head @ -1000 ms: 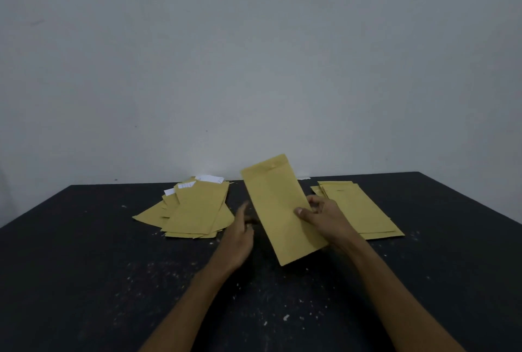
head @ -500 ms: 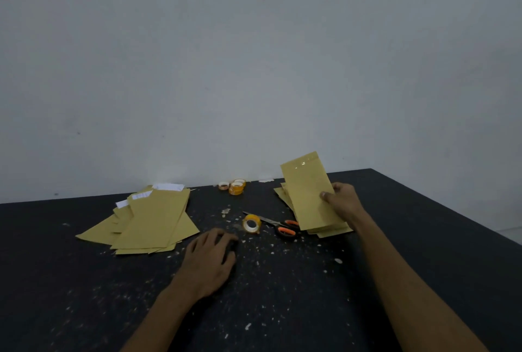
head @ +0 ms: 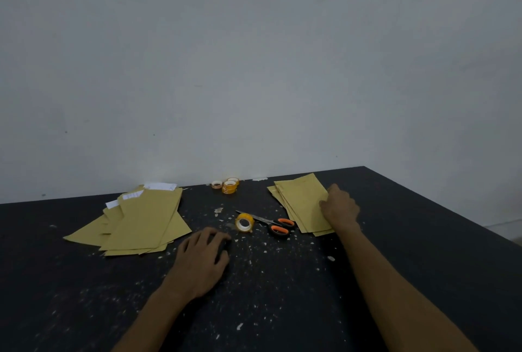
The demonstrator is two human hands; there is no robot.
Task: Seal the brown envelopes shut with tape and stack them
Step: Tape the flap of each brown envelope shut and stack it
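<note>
At far right on the bench, right hand on the envelope stack
Its fingers sit at the stack's right edge, grip unclear; left hand lies flat, fingers spread, on bare bench near loose pile and tape roll

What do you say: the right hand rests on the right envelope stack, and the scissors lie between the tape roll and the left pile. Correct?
No: in the head view the scissors lie between the tape roll and the right envelope stack, where the right hand rests.
</note>
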